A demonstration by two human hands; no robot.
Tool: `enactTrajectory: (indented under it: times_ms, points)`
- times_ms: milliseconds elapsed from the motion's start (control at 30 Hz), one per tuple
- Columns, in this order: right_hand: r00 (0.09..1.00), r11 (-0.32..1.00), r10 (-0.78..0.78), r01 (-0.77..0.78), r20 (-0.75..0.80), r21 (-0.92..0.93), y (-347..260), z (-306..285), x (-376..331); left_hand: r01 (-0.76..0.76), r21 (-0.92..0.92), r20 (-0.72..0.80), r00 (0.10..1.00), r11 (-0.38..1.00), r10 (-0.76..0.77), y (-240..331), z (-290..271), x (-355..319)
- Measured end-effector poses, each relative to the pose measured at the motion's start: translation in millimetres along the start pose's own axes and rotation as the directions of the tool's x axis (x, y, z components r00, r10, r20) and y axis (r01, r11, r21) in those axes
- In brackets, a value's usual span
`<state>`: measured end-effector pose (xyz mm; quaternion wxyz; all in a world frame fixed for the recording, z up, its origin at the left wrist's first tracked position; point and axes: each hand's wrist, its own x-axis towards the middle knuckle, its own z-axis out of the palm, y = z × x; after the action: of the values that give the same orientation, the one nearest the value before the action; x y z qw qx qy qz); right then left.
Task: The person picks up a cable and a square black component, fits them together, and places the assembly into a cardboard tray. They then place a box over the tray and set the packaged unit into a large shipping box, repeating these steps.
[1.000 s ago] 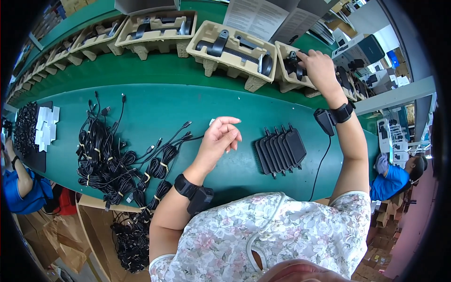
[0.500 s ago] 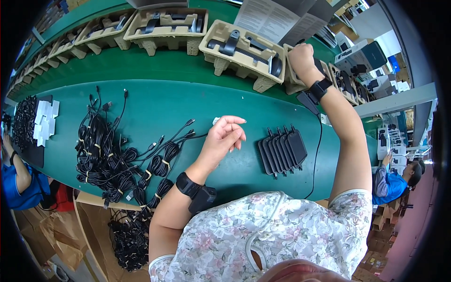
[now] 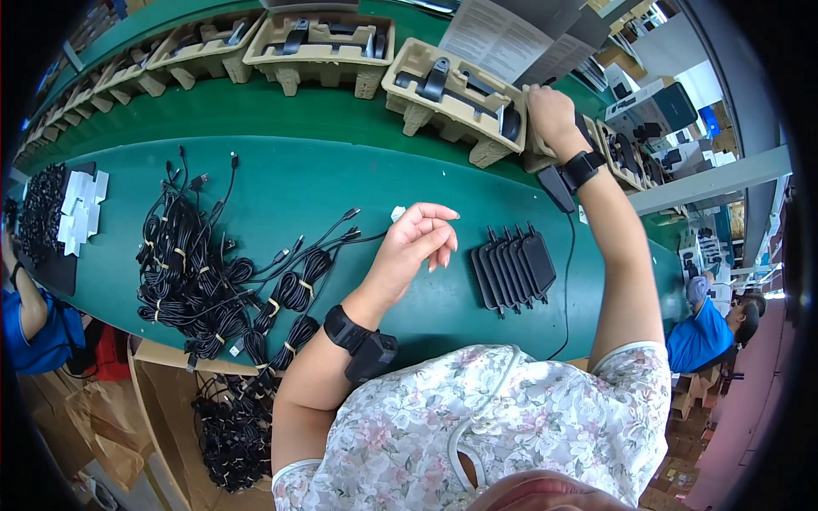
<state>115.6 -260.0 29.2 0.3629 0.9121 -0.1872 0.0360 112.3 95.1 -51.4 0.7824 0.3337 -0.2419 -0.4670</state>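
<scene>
My left hand [image 3: 419, 242] hovers over the green table, fingers loosely curled and thumb apart, with nothing visible in it. Beside that hand lies a small white piece [image 3: 398, 213]. Left of it spreads a heap of black cables [image 3: 183, 268], tied in bundles with pale bands. To its right sit several flat black ribbed plates with short pegs [image 3: 513, 268], lined up side by side. My right hand [image 3: 552, 112] reaches far right and is closed at the left end of a pulp tray [image 3: 537, 156]; its fingertips and whatever they hold are hidden.
Along the far side runs a row of pulp trays [image 3: 409, 106] holding black parts. Printed grey-white sheets [image 3: 494, 38] stand behind them. A cardboard box [image 3: 162, 400] with more cables is below the table's near left edge. People in blue work at both sides.
The row of trays has shifted to the right. My left hand has moved slightly right and up, still loosely curled. My right hand stays closed at the tray, a little lower.
</scene>
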Motion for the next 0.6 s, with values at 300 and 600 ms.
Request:
enactTrajectory:
  times_ms: [300,600]
  points:
    - [0.920,0.706,0.378,-0.215,-0.102,0.675,3,31,-30,-0.025,-0.045,-0.007,1.000,0.999,0.025,6,2,-2]
    - [0.907,0.912,0.307,-0.195,-0.288,0.360,3,15,-44,0.023,0.020,-0.048,0.999,1.000,-0.022,-2,0,1]
